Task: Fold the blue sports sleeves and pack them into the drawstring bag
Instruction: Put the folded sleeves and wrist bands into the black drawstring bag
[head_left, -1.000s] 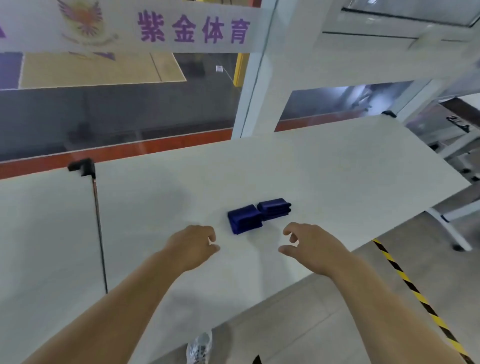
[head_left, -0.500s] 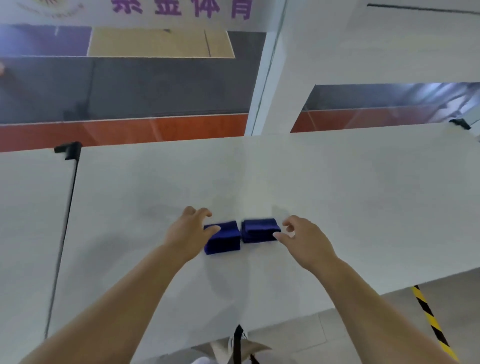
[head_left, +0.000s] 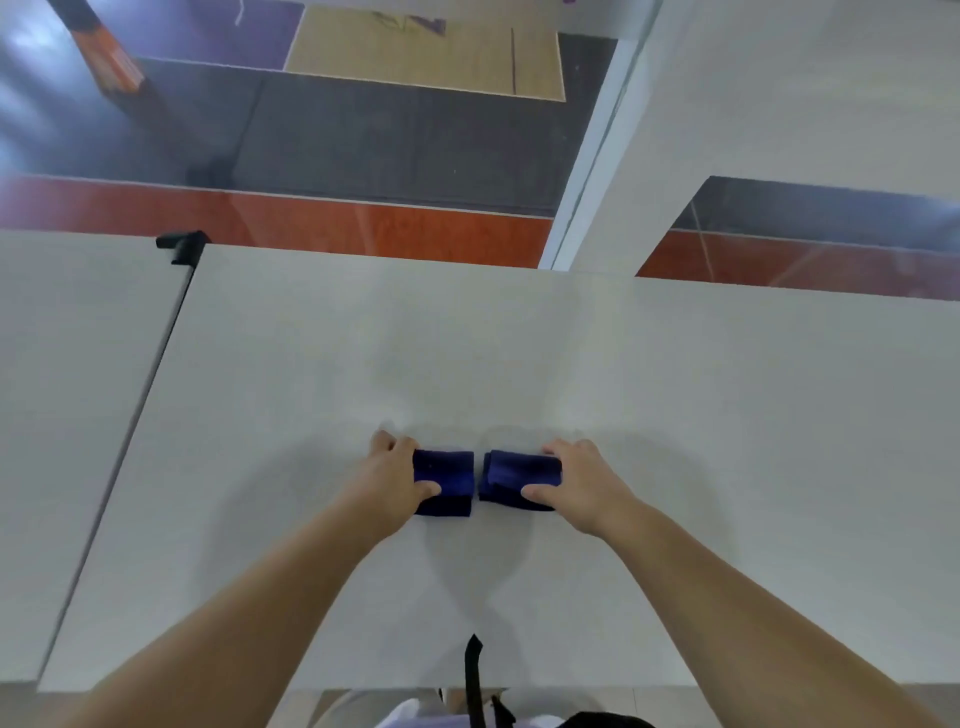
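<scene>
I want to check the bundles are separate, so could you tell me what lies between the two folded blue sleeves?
Nothing but a narrow strip of bare white table separates the left sleeve from the right sleeve in the head view; they lie side by side, apart.

Two folded sleeves, left sleeve (head_left: 444, 482) and right sleeve (head_left: 514, 477), both deep navy blue, plain, no print showing. The table (head_left: 519, 364) under them is pale grey-white, faintly mottled, with a black clamp (head_left: 182, 245) at the seam on its far edge. A black strap (head_left: 474, 675) hangs at the near edge. Beyond the glass, the court floor (head_left: 363, 135) runs in bands: rust-orange, charcoal, tan wood, purple, split by thin white lines.
</scene>
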